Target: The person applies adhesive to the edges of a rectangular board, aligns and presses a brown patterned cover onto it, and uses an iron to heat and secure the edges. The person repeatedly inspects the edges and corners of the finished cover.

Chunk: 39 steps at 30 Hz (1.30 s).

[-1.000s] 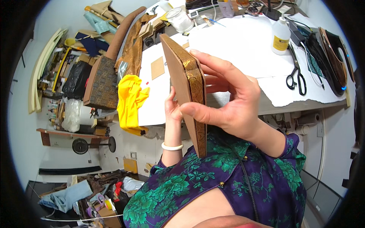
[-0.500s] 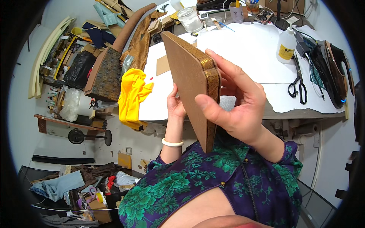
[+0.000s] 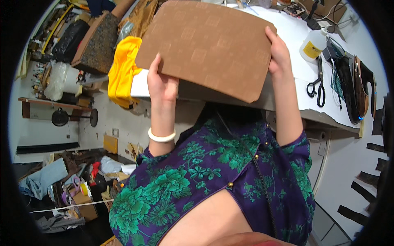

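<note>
Both my hands hold up a wide, flat brown box-like piece [image 3: 205,53] with rounded corners and faint square motifs on its broad face. It is tilted above the front edge of the table. My left hand [image 3: 162,84], with a white bangle on the wrist, grips its lower left edge, the thumb on the face. Around the right edge closes my right hand [image 3: 280,53], its thumb on the face near the upper right corner. The fingers behind the piece are hidden.
A yellow cloth [image 3: 123,69] hangs over the table's left edge. To the right on white paper [image 3: 301,86] are black scissors [image 3: 317,86], a pump bottle [image 3: 314,45] and a dark curved object [image 3: 361,88]. A patterned brown box [image 3: 96,45] stands at left, and piled fabrics [image 3: 49,176] lie lower left.
The brown piece has turned from nearly edge-on to showing its broad face. My right hand has moved from its gold-patterned corner to the right edge; my left hand now shows at the lower left.
</note>
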### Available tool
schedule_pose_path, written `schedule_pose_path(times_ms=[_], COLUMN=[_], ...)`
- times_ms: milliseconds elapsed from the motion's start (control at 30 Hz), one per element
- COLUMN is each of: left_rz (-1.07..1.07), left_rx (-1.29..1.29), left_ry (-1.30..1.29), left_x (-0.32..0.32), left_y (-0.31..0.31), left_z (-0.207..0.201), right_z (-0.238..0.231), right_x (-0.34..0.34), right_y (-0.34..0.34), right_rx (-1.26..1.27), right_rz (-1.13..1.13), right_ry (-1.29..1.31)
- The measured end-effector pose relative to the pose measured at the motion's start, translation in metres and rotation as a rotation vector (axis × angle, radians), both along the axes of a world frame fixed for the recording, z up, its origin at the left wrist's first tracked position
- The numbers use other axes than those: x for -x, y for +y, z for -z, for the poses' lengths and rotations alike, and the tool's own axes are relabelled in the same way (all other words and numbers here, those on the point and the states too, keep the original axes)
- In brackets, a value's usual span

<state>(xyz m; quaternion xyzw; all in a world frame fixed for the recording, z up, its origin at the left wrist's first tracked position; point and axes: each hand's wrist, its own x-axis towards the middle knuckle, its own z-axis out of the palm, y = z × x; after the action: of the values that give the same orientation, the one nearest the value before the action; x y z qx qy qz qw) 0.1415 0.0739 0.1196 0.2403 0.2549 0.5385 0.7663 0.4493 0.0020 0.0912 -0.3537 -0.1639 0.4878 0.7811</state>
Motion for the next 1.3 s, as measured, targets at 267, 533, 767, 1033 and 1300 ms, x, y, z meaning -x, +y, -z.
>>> schedule_pose_path(times_ms=[267, 533, 767, 1033, 1300], left_rz=[0.476, 0.467, 0.379, 0.277, 0.362], left_rx=[0.038, 0.143, 0.181, 0.250, 0.289], left_ry=[-0.007, -0.072, -0.060, -0.117, -0.172], left_x=[0.016, 0.020, 0.023, 0.021, 0.021], left_y=[0.006, 0.013, 0.007, 0.000, 0.005], left_z=[-0.019, -0.019, -0.019, -0.025, -0.025], right_z=[0.025, 0.021, -0.005, -0.043, -0.044], right_x=[-0.042, -0.033, 0.004, 0.081, 0.098], right_y=[0.037, 0.038, 0.006, -0.067, -0.048], right_rx=[0.204, 0.249, 0.223, -0.001, -0.130], right_rz=[-0.309, -0.293, -0.088, 0.265, 0.595], right_ry=[0.106, 0.071, -0.144, -0.935, -0.926])
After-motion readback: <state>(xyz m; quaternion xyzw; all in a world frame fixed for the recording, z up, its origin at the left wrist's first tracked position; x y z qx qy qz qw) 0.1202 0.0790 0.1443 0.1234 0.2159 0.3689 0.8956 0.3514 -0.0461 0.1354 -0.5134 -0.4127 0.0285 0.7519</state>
